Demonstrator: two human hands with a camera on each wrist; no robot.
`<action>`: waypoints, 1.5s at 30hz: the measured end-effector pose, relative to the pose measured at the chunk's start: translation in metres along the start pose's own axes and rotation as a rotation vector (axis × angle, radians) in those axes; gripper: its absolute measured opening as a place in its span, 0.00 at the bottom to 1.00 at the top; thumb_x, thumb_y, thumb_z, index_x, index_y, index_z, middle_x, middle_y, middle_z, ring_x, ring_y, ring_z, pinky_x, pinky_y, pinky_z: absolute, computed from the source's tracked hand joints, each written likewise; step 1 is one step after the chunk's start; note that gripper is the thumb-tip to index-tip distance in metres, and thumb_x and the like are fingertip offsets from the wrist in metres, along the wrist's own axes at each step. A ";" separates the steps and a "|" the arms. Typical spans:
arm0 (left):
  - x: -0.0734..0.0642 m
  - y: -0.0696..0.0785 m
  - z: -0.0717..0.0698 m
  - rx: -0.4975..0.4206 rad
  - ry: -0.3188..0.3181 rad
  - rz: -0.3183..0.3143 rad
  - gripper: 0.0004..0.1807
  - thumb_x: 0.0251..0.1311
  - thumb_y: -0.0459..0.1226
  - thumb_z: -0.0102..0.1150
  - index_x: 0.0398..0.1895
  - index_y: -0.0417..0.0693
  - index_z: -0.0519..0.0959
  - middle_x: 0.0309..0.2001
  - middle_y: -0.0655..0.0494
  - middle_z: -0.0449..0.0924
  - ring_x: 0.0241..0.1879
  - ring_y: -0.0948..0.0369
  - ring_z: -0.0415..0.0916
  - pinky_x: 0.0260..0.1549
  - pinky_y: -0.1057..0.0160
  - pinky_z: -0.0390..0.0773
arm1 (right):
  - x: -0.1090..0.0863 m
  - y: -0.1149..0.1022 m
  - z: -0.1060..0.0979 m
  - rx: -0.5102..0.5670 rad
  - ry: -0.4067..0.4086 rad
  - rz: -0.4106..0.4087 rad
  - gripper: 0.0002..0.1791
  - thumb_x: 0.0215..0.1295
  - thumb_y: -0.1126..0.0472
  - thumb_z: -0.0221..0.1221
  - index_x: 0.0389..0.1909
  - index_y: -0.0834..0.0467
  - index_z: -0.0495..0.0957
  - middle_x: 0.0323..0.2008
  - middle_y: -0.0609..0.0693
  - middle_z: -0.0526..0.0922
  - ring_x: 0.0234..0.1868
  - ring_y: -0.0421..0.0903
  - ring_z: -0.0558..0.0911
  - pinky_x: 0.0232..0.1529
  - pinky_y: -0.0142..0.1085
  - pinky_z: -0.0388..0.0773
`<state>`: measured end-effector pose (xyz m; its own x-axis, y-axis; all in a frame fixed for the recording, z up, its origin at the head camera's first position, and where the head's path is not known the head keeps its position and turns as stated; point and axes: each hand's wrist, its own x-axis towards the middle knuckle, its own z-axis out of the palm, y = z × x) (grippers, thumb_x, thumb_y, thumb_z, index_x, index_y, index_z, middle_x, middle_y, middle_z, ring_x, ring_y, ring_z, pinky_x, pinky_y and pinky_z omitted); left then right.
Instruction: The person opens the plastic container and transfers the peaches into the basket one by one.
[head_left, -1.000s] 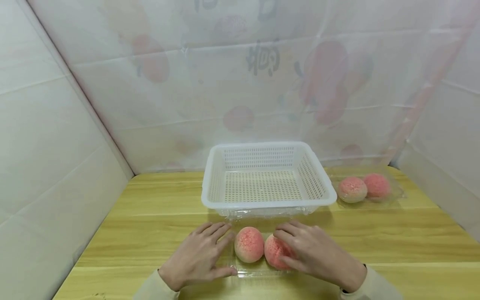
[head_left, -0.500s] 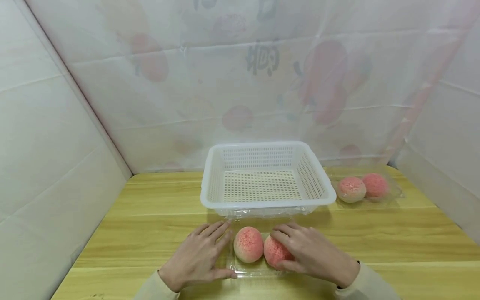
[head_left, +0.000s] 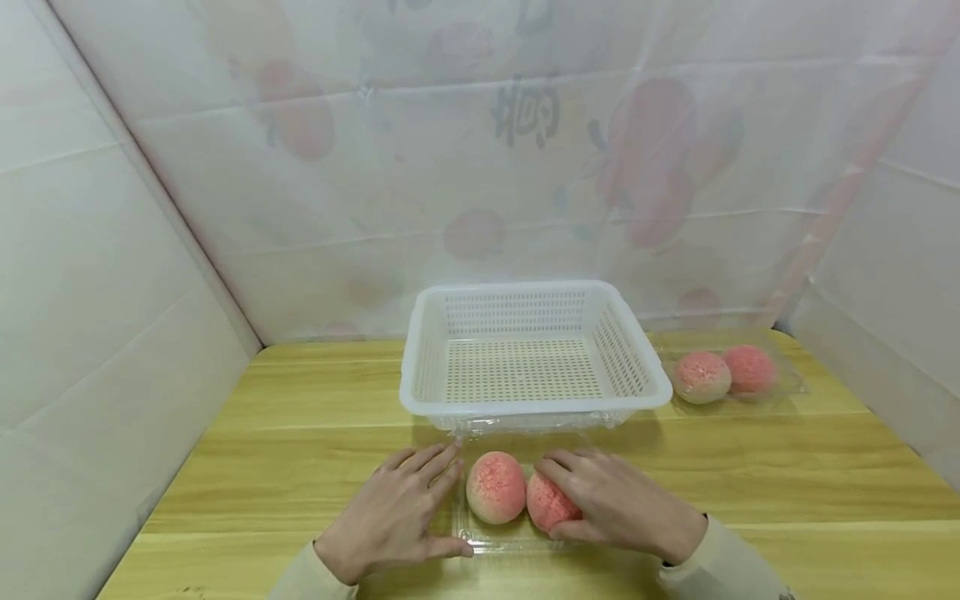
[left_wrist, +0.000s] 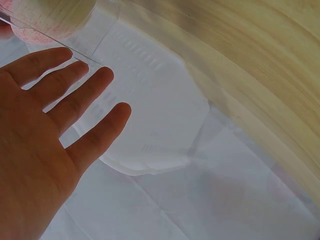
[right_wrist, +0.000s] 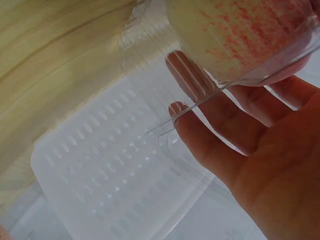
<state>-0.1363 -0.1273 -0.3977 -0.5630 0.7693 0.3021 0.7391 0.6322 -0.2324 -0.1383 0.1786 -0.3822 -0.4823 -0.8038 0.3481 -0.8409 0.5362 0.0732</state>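
Walled at the back and both sides with pale, creased sheeting, patterned at the rear with faint pink fruit shapes and grey marks, apparently characters, too faded to read. Furnished with a yellowish wood-grain tabletop, rounded at the far corners. Lit softly.
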 end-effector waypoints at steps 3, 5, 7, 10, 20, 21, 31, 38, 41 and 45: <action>0.000 0.001 -0.001 -0.004 -0.021 0.000 0.49 0.58 0.74 0.50 0.62 0.43 0.81 0.70 0.45 0.71 0.63 0.52 0.75 0.56 0.51 0.78 | 0.001 0.002 0.001 0.012 -0.010 0.002 0.31 0.58 0.44 0.71 0.51 0.65 0.79 0.43 0.55 0.83 0.39 0.49 0.84 0.40 0.43 0.84; 0.001 0.001 -0.001 -0.006 -0.031 0.001 0.49 0.58 0.74 0.50 0.63 0.43 0.80 0.70 0.44 0.70 0.63 0.52 0.75 0.56 0.51 0.78 | 0.001 0.002 0.002 0.024 -0.026 0.012 0.31 0.59 0.44 0.70 0.51 0.65 0.79 0.42 0.54 0.83 0.38 0.48 0.84 0.39 0.42 0.83; 0.001 0.002 -0.001 -0.006 -0.033 0.002 0.49 0.58 0.74 0.50 0.63 0.43 0.80 0.70 0.44 0.70 0.62 0.52 0.76 0.55 0.52 0.78 | 0.002 0.003 0.003 0.038 -0.030 0.017 0.30 0.60 0.45 0.69 0.51 0.66 0.78 0.42 0.54 0.82 0.38 0.47 0.83 0.38 0.41 0.83; 0.002 0.003 -0.001 -0.014 -0.045 -0.003 0.49 0.59 0.74 0.48 0.63 0.43 0.80 0.71 0.44 0.69 0.61 0.52 0.77 0.55 0.52 0.79 | 0.002 0.003 0.005 0.051 -0.020 0.014 0.29 0.60 0.47 0.69 0.51 0.66 0.78 0.41 0.53 0.81 0.37 0.46 0.83 0.37 0.40 0.83; -0.002 0.002 -0.002 -0.031 -0.049 -0.018 0.48 0.59 0.73 0.51 0.63 0.42 0.79 0.71 0.43 0.69 0.58 0.51 0.79 0.53 0.52 0.80 | 0.005 0.002 0.003 0.072 0.018 -0.004 0.29 0.60 0.49 0.70 0.52 0.67 0.78 0.44 0.54 0.81 0.41 0.47 0.83 0.41 0.40 0.83; -0.002 0.002 -0.002 -0.034 -0.051 -0.024 0.48 0.59 0.73 0.50 0.64 0.42 0.79 0.71 0.43 0.69 0.58 0.51 0.79 0.52 0.51 0.80 | 0.007 0.001 0.003 0.077 0.030 -0.005 0.29 0.59 0.50 0.70 0.52 0.67 0.78 0.44 0.54 0.81 0.42 0.47 0.82 0.41 0.40 0.83; 0.000 0.004 -0.002 -0.057 -0.061 -0.033 0.48 0.61 0.73 0.49 0.66 0.42 0.78 0.72 0.43 0.68 0.59 0.50 0.78 0.54 0.51 0.79 | 0.008 0.003 -0.007 0.072 0.080 -0.004 0.29 0.54 0.53 0.72 0.52 0.66 0.78 0.45 0.54 0.81 0.44 0.48 0.83 0.42 0.40 0.84; 0.000 0.004 -0.003 -0.064 -0.079 -0.040 0.49 0.61 0.73 0.48 0.66 0.42 0.77 0.72 0.43 0.67 0.59 0.50 0.78 0.54 0.50 0.79 | 0.005 0.007 -0.013 0.055 0.103 -0.005 0.31 0.53 0.52 0.73 0.53 0.67 0.77 0.45 0.56 0.81 0.40 0.47 0.84 0.38 0.39 0.84; 0.001 0.004 -0.003 -0.070 -0.080 -0.041 0.48 0.62 0.72 0.49 0.66 0.41 0.77 0.72 0.43 0.67 0.59 0.49 0.78 0.54 0.50 0.79 | 0.004 0.009 -0.015 0.055 0.100 0.003 0.31 0.56 0.51 0.72 0.54 0.66 0.77 0.46 0.56 0.81 0.40 0.47 0.84 0.38 0.40 0.84; 0.000 0.004 -0.003 -0.062 -0.087 -0.039 0.48 0.62 0.72 0.48 0.66 0.41 0.77 0.72 0.43 0.67 0.59 0.50 0.79 0.54 0.51 0.79 | 0.002 0.009 -0.019 0.054 0.098 0.014 0.31 0.59 0.48 0.71 0.56 0.65 0.77 0.48 0.56 0.81 0.43 0.49 0.84 0.41 0.43 0.84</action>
<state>-0.1327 -0.1250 -0.3960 -0.6202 0.7508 0.2274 0.7356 0.6573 -0.1638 -0.1426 0.1867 -0.3627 -0.4704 -0.7656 0.4388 -0.8473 0.5307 0.0177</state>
